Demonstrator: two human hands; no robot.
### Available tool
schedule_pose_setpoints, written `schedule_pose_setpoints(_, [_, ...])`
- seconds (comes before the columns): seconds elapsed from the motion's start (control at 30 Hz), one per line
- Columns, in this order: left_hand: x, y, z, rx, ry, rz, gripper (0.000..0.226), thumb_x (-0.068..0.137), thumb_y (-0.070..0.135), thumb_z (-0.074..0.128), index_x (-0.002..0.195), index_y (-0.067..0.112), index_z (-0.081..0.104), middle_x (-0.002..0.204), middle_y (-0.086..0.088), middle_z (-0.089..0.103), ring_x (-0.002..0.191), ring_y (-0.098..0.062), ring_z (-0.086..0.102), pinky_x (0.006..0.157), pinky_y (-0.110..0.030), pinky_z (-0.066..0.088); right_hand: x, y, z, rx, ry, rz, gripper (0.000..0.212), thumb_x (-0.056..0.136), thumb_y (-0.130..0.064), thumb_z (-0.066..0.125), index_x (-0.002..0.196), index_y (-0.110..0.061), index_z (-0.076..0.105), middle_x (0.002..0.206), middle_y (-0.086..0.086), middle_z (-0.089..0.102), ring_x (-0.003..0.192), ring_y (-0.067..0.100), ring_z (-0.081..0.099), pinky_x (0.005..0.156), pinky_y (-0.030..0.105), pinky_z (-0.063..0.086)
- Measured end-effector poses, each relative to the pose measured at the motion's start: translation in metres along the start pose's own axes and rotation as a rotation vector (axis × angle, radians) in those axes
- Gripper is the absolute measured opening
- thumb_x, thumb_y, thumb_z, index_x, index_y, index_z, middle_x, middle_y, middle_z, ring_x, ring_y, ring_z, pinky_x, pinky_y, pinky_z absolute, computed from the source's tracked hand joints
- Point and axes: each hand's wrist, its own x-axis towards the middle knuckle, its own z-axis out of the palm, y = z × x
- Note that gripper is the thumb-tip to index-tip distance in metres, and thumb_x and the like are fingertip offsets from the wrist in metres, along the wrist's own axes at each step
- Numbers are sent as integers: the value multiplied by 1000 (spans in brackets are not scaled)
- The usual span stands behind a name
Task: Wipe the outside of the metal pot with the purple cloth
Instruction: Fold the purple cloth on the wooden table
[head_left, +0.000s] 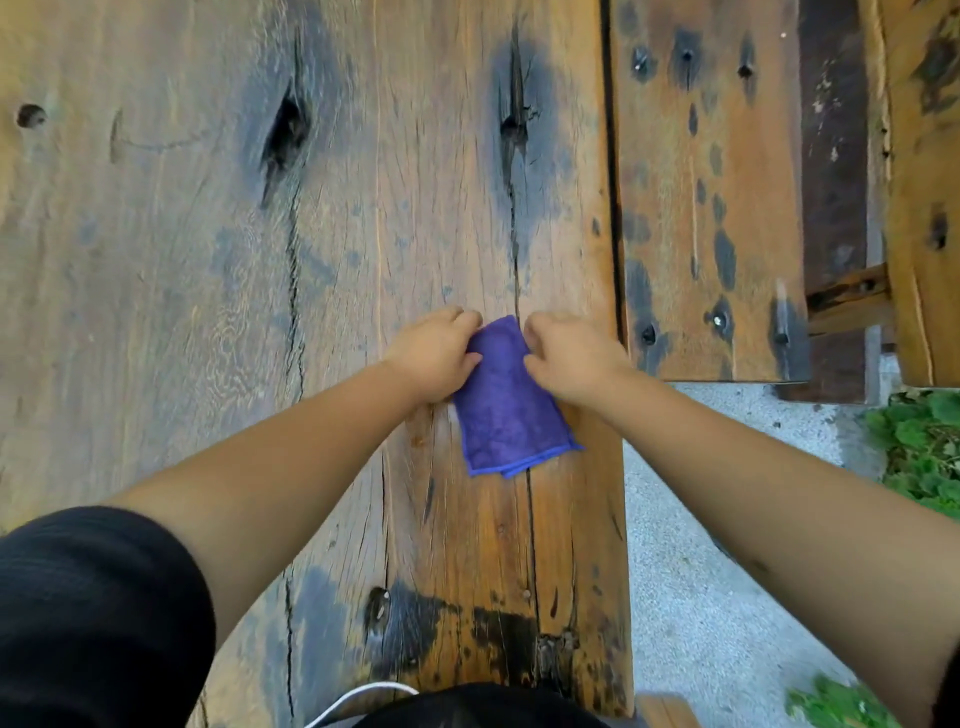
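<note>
While the purple cloth lies folded on the worn wooden table, both hands pinch its far end, so the left hand grips the cloth's left edge and the right hand its right edge. Can't see the pot anywhere; gravel ground sits right of the cloth.

The tabletop is thick old wood, matt and rough, its grain cracked along its length, with dark knots and blackened stains. A second plank beside it shows the same weathered finish, spotted black. The purple cloth looks soft and fuzzy, like microfibre, with a stitched edge. The ground is pale, gritty concrete. The sleeve is black ribbed fabric.
</note>
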Motion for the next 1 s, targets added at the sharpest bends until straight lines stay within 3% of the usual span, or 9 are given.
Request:
schedule_pose_setpoints(0.1, [-1, 3, 13, -168, -54, -217, 41, 88, 40, 68, 118, 14, 56, 115, -8, 63, 104, -27, 60, 88, -43, 52, 24, 4, 2, -125, -41, -64, 52, 90, -38, 59, 137, -24, 41, 147, 9, 36, 127, 34, 44, 94, 44, 47])
schedule_pose_setpoints(0.2, [-2, 8, 23, -174, -37, -273, 40, 85, 39, 71, 112, 12, 58, 109, -9, 61, 102, -28, 58, 86, -41, 51, 35, 5, 7, -273, -124, -197, 62, 88, -41, 65, 143, -29, 38, 159, 7, 19, 141, 33, 24, 104, 46, 37])
schedule_pose_setpoints(0.27, [-4, 10, 25, -211, 8, -276, 32, 84, 34, 71, 106, 13, 60, 105, -9, 59, 100, -27, 56, 85, -40, 49, 39, 5, 8, -269, -105, -284, 45, 84, -35, 69, 123, -24, 51, 149, 6, 36, 136, 31, 29, 105, 45, 37])
schedule_pose_setpoints(0.4, [-14, 14, 19, -286, 62, -176, 12, 84, 19, 63, 92, 13, 56, 91, -6, 62, 88, -29, 59, 76, -43, 50, 34, 3, 3, -32, -86, -272, 28, 79, -21, 66, 92, -24, 41, 92, 0, 54, 93, 29, 56, 67, 37, 43])
schedule_pose_setpoints(0.6, [-39, 31, 8, -151, 215, -1, 12, 86, 19, 61, 86, 20, 50, 81, -1, 55, 79, -33, 60, 60, -37, 44, 1, 10, -2, -76, 61, -403, 14, 80, -13, 60, 88, -19, 49, 90, 5, 58, 88, 29, 55, 70, 42, 47])
schedule_pose_setpoints(0.67, [-55, 39, 15, -59, 239, 109, 9, 83, 16, 62, 89, 13, 57, 87, -8, 60, 79, -35, 62, 60, -36, 42, -18, 14, 3, -135, 92, -452, 15, 77, -10, 60, 85, -19, 50, 88, 4, 58, 87, 29, 56, 70, 40, 46])
schedule_pose_setpoints(0.77, [-79, 43, 33, 88, 32, 133, 18, 88, 20, 56, 105, 16, 58, 113, -8, 60, 102, -33, 60, 78, -41, 46, -49, 22, 21, -284, 68, -522, 18, 73, -16, 67, 88, -17, 58, 94, 6, 61, 91, 31, 58, 74, 38, 44])
schedule_pose_setpoints(0.87, [-100, 41, 54, 235, -109, 119, 29, 93, 32, 51, 120, 21, 57, 151, -4, 38, 126, -30, 49, 92, -42, 41, -72, 34, 42, -410, -14, -523, 28, 79, -34, 67, 103, -20, 64, 116, 2, 61, 110, 29, 55, 88, 42, 44])
schedule_pose_setpoints(1.0, [-116, 39, 67, 222, -129, 89, 45, 91, 44, 54, 131, 25, 54, 164, -2, 21, 139, -29, 33, 102, -45, 34, -81, 44, 51, -298, -12, -436, 36, 87, -45, 63, 118, -26, 64, 139, -7, 54, 128, 24, 46, 100, 44, 40])
